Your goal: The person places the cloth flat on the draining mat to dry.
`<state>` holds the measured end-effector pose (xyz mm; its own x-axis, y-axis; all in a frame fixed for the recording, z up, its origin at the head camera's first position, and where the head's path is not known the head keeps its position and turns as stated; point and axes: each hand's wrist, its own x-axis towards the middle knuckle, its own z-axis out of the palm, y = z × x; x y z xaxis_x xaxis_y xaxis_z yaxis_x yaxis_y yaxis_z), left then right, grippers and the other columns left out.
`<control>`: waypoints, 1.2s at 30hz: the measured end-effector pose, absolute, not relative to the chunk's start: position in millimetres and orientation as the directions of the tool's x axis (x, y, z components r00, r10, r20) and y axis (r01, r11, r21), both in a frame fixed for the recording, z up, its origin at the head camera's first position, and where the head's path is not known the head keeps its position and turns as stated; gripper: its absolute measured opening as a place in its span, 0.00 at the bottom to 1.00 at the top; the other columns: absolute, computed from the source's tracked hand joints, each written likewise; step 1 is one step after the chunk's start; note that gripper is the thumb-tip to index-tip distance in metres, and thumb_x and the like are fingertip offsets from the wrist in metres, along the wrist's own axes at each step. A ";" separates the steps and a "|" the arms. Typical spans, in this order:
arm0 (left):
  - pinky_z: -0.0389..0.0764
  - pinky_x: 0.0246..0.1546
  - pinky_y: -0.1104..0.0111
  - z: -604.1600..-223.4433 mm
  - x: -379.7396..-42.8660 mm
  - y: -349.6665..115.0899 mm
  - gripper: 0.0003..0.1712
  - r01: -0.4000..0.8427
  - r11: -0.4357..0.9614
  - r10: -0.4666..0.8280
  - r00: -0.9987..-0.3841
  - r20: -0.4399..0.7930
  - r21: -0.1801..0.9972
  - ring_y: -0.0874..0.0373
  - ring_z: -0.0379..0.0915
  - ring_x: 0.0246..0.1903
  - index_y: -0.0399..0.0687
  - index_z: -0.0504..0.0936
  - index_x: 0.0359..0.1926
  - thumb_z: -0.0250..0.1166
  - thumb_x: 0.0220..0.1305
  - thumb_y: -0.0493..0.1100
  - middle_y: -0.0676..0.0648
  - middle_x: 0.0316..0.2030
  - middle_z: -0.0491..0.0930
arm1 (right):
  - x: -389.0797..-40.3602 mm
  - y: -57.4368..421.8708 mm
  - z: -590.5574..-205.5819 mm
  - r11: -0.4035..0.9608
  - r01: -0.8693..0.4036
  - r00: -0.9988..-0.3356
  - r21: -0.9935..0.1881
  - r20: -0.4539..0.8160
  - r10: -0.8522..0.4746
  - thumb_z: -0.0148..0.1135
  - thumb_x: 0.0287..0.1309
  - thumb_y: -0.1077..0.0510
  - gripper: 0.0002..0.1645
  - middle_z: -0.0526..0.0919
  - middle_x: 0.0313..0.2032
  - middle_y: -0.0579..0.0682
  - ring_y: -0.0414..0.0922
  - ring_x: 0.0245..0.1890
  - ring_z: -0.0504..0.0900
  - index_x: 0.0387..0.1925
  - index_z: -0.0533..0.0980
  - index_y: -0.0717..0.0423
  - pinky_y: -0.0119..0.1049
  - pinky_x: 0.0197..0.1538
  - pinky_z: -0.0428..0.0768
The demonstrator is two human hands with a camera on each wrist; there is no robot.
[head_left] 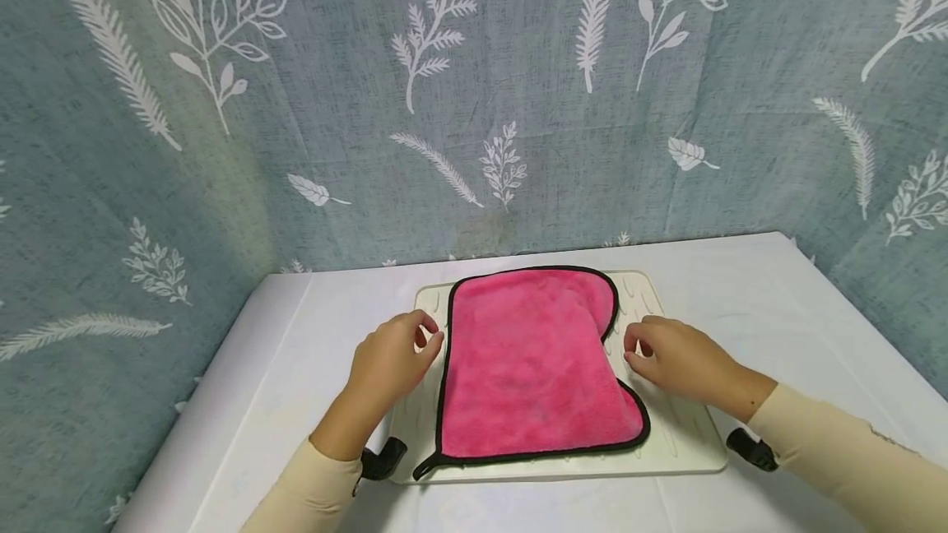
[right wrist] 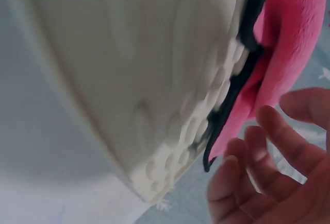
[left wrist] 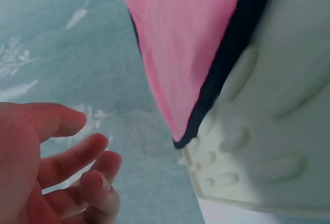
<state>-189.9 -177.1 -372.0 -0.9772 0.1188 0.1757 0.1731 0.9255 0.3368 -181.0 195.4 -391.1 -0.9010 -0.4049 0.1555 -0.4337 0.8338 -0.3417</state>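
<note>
A pink plush cloth with black edging lies spread on a cream ridged plastic board. Its right side is drawn in by a fold, and a black loop sticks out at the near left corner. My left hand hovers by the cloth's left edge, fingers loosely bent around nothing. On the other side my right hand is held over the board, just right of the fold, also with bent fingers and nothing between them. The right wrist view shows the cloth bunched up near those fingers.
The board rests on a white-covered table. Behind and beside the table hangs a grey-green curtain with white leaf prints. A black wrist device sits under the left forearm, another under the right.
</note>
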 end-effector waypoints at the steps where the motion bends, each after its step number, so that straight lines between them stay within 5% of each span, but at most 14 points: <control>1: 0.68 0.19 0.67 -373.9 -185.5 -177.1 0.08 0.174 0.926 0.118 -0.977 0.179 0.334 0.61 0.67 0.19 0.54 0.83 0.39 0.65 0.65 0.51 0.53 0.29 0.81 | -178.1 194.7 -392.1 0.833 -0.432 -0.902 -0.347 0.135 -0.411 0.64 0.57 0.58 0.06 0.70 0.23 0.40 0.36 0.24 0.65 0.28 0.76 0.46 0.31 0.28 0.66; 13: 0.65 0.20 0.67 -392.3 -138.4 -176.4 0.09 0.186 0.939 0.168 -0.982 0.084 0.291 0.62 0.64 0.18 0.59 0.79 0.30 0.71 0.58 0.52 0.58 0.23 0.73 | -156.5 196.6 -407.2 0.814 -0.354 -0.904 -0.460 -0.054 -0.423 0.66 0.59 0.52 0.10 0.67 0.17 0.39 0.33 0.20 0.64 0.30 0.72 0.46 0.30 0.25 0.64; 25: 0.65 0.20 0.67 -401.7 -129.4 -180.6 0.17 0.217 0.946 0.226 -0.974 -0.010 0.240 0.64 0.64 0.18 0.59 0.75 0.22 0.71 0.56 0.59 0.61 0.16 0.67 | -155.9 196.4 -414.0 0.818 -0.376 -0.897 -0.435 -0.051 -0.440 0.68 0.56 0.50 0.15 0.64 0.17 0.39 0.32 0.19 0.61 0.28 0.69 0.46 0.29 0.24 0.61; 36: 0.65 0.20 0.66 -404.3 -128.0 -181.8 0.16 0.272 0.925 0.283 -0.959 -0.002 0.267 0.65 0.65 0.19 0.59 0.75 0.21 0.73 0.55 0.55 0.61 0.17 0.72 | -153.0 197.3 -415.2 0.775 -0.385 -0.882 -0.501 -0.047 -0.469 0.69 0.57 0.52 0.15 0.63 0.16 0.37 0.31 0.18 0.61 0.31 0.69 0.47 0.28 0.24 0.62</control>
